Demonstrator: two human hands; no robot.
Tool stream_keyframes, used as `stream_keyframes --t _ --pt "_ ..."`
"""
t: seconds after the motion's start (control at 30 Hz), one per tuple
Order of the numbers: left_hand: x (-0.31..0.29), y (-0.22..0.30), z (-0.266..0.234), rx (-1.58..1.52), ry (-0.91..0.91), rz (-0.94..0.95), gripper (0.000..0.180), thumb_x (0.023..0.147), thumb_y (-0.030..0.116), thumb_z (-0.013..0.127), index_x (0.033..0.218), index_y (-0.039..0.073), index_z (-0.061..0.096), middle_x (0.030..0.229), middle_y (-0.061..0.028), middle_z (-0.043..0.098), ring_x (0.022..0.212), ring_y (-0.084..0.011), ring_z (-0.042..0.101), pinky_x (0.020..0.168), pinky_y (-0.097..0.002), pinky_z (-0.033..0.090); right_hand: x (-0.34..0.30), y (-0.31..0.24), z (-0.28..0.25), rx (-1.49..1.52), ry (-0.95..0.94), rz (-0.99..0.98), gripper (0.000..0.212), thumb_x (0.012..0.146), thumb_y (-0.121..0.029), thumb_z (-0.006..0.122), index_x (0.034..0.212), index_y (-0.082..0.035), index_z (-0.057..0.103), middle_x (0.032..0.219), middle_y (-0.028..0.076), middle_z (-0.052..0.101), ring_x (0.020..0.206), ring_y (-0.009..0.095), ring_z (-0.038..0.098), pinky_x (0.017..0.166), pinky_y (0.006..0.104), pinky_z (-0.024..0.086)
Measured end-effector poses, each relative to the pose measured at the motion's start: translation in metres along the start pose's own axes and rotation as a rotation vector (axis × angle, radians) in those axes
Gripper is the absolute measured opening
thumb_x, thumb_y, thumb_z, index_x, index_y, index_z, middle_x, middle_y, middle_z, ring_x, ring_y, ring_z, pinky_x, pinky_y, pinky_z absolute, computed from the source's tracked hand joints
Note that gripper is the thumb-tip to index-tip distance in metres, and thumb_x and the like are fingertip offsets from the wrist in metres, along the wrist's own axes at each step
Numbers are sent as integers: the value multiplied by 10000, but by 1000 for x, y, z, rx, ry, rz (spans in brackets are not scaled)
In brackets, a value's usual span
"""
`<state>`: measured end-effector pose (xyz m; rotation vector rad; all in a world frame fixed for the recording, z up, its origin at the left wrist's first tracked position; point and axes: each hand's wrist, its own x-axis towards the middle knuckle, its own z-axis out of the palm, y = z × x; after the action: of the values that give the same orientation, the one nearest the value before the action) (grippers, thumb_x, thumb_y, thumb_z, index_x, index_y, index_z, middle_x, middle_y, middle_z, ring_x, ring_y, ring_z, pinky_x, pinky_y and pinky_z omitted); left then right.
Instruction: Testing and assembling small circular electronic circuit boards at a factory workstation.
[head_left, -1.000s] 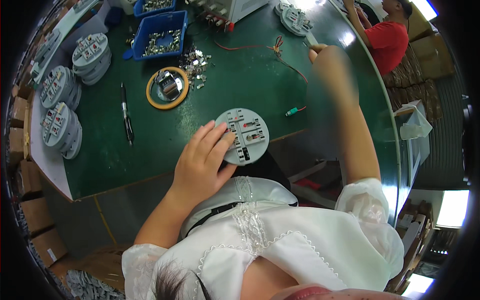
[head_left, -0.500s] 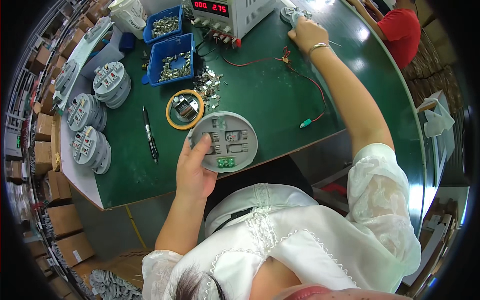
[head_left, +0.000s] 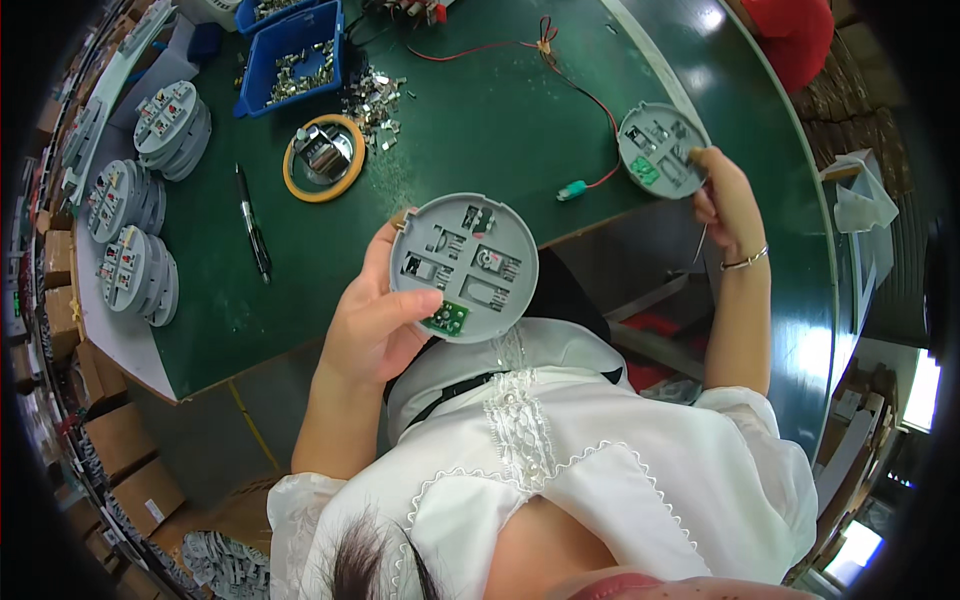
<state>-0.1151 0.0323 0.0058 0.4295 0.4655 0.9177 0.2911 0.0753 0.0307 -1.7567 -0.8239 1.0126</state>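
A: ok so what was being held, and where?

B: A grey disc [head_left: 478, 255] was gripped at its left edge by the left hand [head_left: 365, 325], thumb pressed beside a small green board [head_left: 447, 319]. Its slotted side was turned up, and it was held at the near edge of the green table [head_left: 310, 255].

A: and on the right?

B: A second disc [head_left: 657, 152] was pinched at its right edge by the right hand [head_left: 728, 200]. A thin metal rod [head_left: 699, 243] could be seen below; how it was held couldn't be told.

A: other stuff?

B: A green plug [head_left: 571, 190] was seen just left of the second disc. Farther left, an orange ring [head_left: 352, 180], loose metal clips [head_left: 378, 108] and a pen [head_left: 252, 225] were spread around.
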Motion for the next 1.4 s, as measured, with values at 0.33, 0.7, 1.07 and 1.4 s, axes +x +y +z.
stream_keyframes --t 0.33,0.7,1.07,1.4 --pt "-15 -24 -37 90 112 195 718 950 95 567 1583 -33 253 1444 -240 526 1308 -375 581 1110 -513 474 -87 40 81 317 151 -352 213 1028 -234 543 953 -40 589 682 -6 573 404 44 350 390 209 265" --pt "-29 -25 -46 239 209 384 599 1124 422 381 1506 -39 400 1353 -152 604 1208 -201 626 1039 -347 505 -129 74 144 258 -176 -417 442 1076 -420 474 1238 -16 547 813 11 625 482 32 456 417 175 325" --pt "-50 17 -58 687 328 433 406 1079 297 529 1312 -22 622 1218 -129 667 1072 -170 675 881 -326 563 -102 62 170 127 -225 -624 424 1005 -372 680 1238 -24 614 915 -1 645 677 44 568 527 234 466" --pt "-21 12 -31 2313 757 585 313 928 232 728 1154 21 677 960 -103 566 855 -262 636 666 -379 542 -134 53 222 -757 -343 -1261 421 711 -168 831 1115 -116 728 888 61 579 675 173 581 569 313 498"
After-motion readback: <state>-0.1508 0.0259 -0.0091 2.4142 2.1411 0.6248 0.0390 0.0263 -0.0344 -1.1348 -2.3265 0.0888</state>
